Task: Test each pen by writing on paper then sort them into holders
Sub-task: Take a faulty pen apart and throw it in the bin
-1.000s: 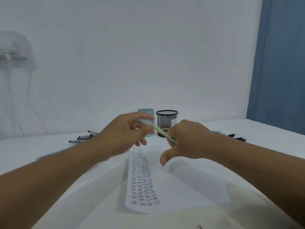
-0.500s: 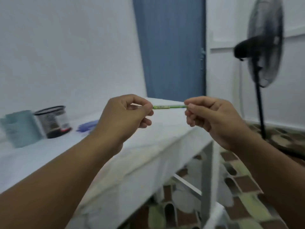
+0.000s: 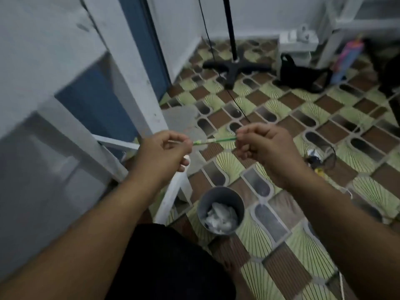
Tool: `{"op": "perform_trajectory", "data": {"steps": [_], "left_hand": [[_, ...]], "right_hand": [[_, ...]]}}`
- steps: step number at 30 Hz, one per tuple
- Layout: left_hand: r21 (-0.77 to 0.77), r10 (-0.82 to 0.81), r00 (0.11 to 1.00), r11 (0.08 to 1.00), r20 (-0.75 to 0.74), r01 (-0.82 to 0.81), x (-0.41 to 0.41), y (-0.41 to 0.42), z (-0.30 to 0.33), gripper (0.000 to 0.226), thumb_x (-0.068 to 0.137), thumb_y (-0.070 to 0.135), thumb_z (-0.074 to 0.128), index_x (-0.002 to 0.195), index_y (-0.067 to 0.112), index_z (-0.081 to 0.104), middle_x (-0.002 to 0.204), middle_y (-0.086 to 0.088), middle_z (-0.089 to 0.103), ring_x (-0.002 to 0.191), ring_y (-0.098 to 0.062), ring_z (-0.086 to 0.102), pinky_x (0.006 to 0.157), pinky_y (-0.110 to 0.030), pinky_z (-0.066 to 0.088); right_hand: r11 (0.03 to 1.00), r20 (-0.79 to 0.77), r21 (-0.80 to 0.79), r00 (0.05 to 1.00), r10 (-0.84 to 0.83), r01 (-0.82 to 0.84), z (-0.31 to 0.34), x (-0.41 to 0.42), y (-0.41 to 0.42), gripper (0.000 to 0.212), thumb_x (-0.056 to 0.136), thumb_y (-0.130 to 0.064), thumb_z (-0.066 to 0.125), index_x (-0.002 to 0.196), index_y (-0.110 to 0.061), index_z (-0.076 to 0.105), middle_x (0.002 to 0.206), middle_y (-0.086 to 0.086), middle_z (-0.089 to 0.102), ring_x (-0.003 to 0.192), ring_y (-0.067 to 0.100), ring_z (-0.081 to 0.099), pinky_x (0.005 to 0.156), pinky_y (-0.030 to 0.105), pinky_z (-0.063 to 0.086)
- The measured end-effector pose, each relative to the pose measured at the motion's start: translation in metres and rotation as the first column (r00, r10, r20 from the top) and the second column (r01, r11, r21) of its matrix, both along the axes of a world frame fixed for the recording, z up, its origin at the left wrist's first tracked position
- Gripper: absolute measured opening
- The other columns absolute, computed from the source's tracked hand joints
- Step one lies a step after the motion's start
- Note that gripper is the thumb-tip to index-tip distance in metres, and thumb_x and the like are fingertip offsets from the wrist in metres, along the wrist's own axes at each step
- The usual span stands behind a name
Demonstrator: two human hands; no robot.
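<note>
Mid-frame, the left hand (image 3: 164, 149) and right hand (image 3: 263, 146) each pinch one end of a green pen (image 3: 214, 140) with curled fingers, above a bin (image 3: 220, 210).

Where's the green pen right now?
In the head view, the green pen is held level in mid-air between the left hand and right hand, each pinching one end, above the tiled floor and the grey bin.

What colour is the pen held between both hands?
Green, with a white band; the pen shows in the head view.
</note>
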State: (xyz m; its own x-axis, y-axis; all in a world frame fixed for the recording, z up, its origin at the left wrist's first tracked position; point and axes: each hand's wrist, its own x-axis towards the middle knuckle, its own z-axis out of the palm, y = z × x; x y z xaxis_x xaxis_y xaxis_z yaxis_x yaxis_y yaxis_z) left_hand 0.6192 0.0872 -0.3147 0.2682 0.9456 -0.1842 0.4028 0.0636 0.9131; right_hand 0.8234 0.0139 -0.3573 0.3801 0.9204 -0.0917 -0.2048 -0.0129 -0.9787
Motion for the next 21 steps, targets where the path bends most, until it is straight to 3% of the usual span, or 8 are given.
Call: {"op": "perform_trajectory", "data": {"steps": [4,7,10,13,16,18,21], "left_hand": [[-0.225,-0.017,0.998,0.974,-0.066,0.002,0.01,0.001,-0.089,0.008,0.096,0.018,0.067,0.096,0.012,0.072,0.091,-0.012,0.074,0.071,-0.019,0.068,0.066,-0.03,0.058],[-0.39,-0.08,0.99,0.92,-0.114,0.029,0.013,-0.004,-0.136,0.008,0.097,0.021,0.065,0.099,0.019,0.073,0.095,-0.011,0.074,0.081,-0.02,0.069,0.077,-0.033,0.059],[-0.493,-0.176,0.972,0.867,-0.156,0.077,0.013,-0.008,-0.163,0.026,0.097,0.031,0.064,0.123,0.025,0.067,0.117,0.003,0.066,0.106,-0.016,0.062,0.097,-0.04,0.054],[-0.497,-0.205,0.962,0.863,-0.18,0.091,0.01,-0.003,-0.178,0.04,0.099,0.03,0.062,0.138,0.024,0.056,0.125,0.009,0.059,0.113,-0.01,0.055,0.093,-0.031,0.047],[-0.492,-0.188,0.962,0.868,-0.195,0.07,0.002,0.002,-0.186,0.028,0.099,0.029,0.061,0.128,0.027,0.06,0.107,0.017,0.059,0.096,0.003,0.055,0.075,-0.022,0.045],[-0.488,-0.177,0.964,0.871,-0.201,0.059,-0.002,0.005,-0.189,0.019,0.099,0.029,0.061,0.118,0.029,0.061,0.104,0.017,0.06,0.094,0.004,0.054,0.078,-0.023,0.047],[-0.468,-0.178,0.961,0.882,-0.212,0.06,-0.007,0.006,-0.191,0.021,0.098,0.031,0.062,0.118,0.029,0.063,0.107,0.017,0.062,0.101,-0.001,0.057,0.093,-0.033,0.05]], "right_hand": [[0.975,0.035,-0.214,0.998,-0.056,0.062,-0.078,0.006,-0.018,0.014,0.09,0.008,0.061,0.089,-0.001,0.071,0.069,0.01,0.068,0.059,0.02,0.058,0.06,0.031,0.051],[0.939,0.083,-0.335,0.995,-0.058,0.082,-0.125,0.008,-0.03,0.014,0.091,0.006,0.062,0.088,-0.004,0.073,0.072,0.014,0.069,0.06,0.022,0.06,0.064,0.037,0.051],[0.897,0.111,-0.433,0.993,-0.049,0.093,-0.161,0.006,-0.037,0.011,0.092,0.003,0.062,0.09,-0.003,0.072,0.074,0.016,0.069,0.06,0.022,0.06,0.065,0.039,0.052],[0.85,0.126,-0.518,0.991,-0.034,0.095,-0.191,0.0,-0.036,0.012,0.095,0.001,0.06,0.096,-0.004,0.071,0.082,0.014,0.071,0.061,0.017,0.061,0.059,0.027,0.054],[0.769,0.135,-0.639,0.982,0.13,-0.013,-0.226,-0.006,-0.037,0.026,0.099,-0.007,0.057,0.123,-0.011,0.065,0.096,0.01,0.073,0.071,0.017,0.067,0.06,0.026,0.055],[0.697,0.122,-0.712,0.964,0.237,-0.081,-0.243,-0.011,-0.041,0.039,0.1,-0.012,0.056,0.139,-0.02,0.054,0.101,0.004,0.072,0.074,0.018,0.07,0.064,0.034,0.057],[0.651,0.159,-0.757,0.948,0.277,-0.063,-0.252,-0.015,-0.042,0.032,0.1,-0.013,0.057,0.132,-0.013,0.059,0.101,0.005,0.069,0.074,0.021,0.069,0.075,0.046,0.058]]}}
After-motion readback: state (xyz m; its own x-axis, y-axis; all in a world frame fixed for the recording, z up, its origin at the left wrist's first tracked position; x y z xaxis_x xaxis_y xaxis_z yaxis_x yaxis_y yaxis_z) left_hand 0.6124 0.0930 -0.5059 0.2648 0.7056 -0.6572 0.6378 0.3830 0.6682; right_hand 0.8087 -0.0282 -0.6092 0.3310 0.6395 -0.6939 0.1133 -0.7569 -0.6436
